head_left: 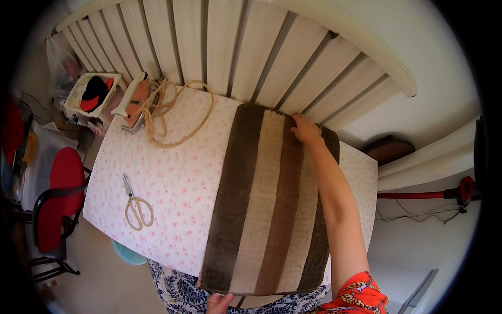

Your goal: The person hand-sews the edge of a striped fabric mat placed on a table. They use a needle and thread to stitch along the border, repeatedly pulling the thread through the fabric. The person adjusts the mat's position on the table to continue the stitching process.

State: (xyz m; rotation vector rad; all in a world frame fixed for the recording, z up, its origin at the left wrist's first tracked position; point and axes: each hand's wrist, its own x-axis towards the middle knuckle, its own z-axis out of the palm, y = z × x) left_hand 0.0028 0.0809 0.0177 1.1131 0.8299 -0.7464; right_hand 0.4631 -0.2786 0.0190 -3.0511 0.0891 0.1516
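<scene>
A striped mat (274, 204) in dark brown, beige and reddish brown lies lengthwise across the table, its near end reaching over the front edge. My left hand (219, 303) pinches the near edge of the mat, thumb on top, partly cut off by the picture's bottom. At the far edge, my right hand (306, 129) touches the mat; whether its fingers grip the border is unclear. My right forearm covers part of the mat's right side. To the left, scissors (135, 206) with beige loop handles lie with blades nearly together, pointing away from me.
The table (176, 176) has a pink-flowered cover. An electric iron (137, 104) with a coiled cord (184, 137) stands at the back left. Behind runs a slatted headboard (219, 51). A white basket (94, 94) holding dark and red cloth and a red chair (64, 196) are at left.
</scene>
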